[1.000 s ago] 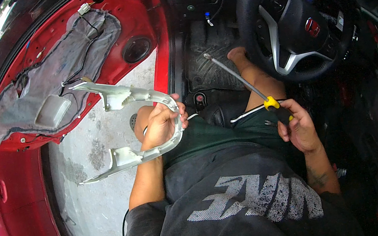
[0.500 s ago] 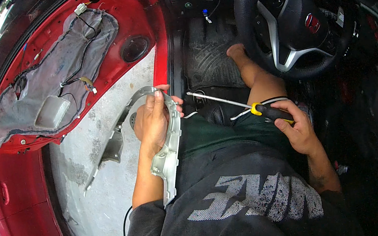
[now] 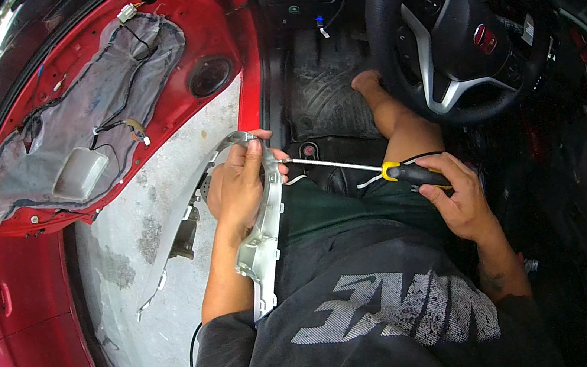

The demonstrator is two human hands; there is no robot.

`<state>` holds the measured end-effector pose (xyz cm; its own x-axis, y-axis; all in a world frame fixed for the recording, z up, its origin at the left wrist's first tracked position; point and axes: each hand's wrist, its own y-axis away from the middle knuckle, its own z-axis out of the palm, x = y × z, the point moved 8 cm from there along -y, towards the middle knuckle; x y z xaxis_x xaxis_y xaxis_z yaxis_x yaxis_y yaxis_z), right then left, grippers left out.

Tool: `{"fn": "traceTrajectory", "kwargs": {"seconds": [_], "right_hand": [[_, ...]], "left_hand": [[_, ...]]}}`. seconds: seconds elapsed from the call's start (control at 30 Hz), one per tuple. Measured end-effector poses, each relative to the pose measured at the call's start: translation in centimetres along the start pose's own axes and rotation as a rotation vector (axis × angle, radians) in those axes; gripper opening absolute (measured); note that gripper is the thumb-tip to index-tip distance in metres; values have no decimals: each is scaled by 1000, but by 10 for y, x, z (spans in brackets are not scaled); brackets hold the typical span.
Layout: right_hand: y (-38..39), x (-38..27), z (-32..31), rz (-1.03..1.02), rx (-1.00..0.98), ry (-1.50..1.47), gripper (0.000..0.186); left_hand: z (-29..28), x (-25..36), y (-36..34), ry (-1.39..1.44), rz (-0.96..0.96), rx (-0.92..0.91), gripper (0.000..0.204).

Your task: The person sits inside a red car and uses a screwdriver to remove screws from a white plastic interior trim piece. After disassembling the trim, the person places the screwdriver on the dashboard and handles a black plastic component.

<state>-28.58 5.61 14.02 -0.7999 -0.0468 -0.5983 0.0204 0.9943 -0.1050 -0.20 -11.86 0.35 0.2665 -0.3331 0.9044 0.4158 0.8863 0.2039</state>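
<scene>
My left hand is closed on the upper bend of a curved, silver-grey plastic trim piece. Clips stick out along its edges. One arm of the piece comes down over my forearm toward my shirt; the other slants out over the floor at the left. In my right hand is a screwdriver with a black and yellow handle and a long metal shaft. Its shaft points left, and the tip is at the fingers of my left hand beside the trim's edge. Whether the tip touches the trim I cannot tell.
At the left a red car door stands open, its inner panel off, with a grey liner, loose wires and a round speaker. The steering wheel is at the upper right. A black floor mat lies ahead of my seat.
The screwdriver has moved left, bringing its tip up to the trim by my left fingers. The trim's outer arm has turned a little.
</scene>
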Motion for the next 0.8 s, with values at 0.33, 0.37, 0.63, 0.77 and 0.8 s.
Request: {"fn": "traceTrajectory", "kwargs": {"seconds": [0.33,0.37,0.63,0.77,0.8], "right_hand": [[-2,-5,-3,17,-3,41,33],[-2,-7,-3,20,3,50,32],[4,32,5,291,-160,-71,26],[15,55,21,492,-155,-455,28],[13,54,25,473,-121,-574,27]], "left_hand": [[1,2,-1,-77,20,-12,38],[1,1,0,-77,17,-9,38],[0,4,0,-143,26,20,36],[3,1,0,-126,21,-19,34],[4,-2,-1,-113,14,-30,33]]}}
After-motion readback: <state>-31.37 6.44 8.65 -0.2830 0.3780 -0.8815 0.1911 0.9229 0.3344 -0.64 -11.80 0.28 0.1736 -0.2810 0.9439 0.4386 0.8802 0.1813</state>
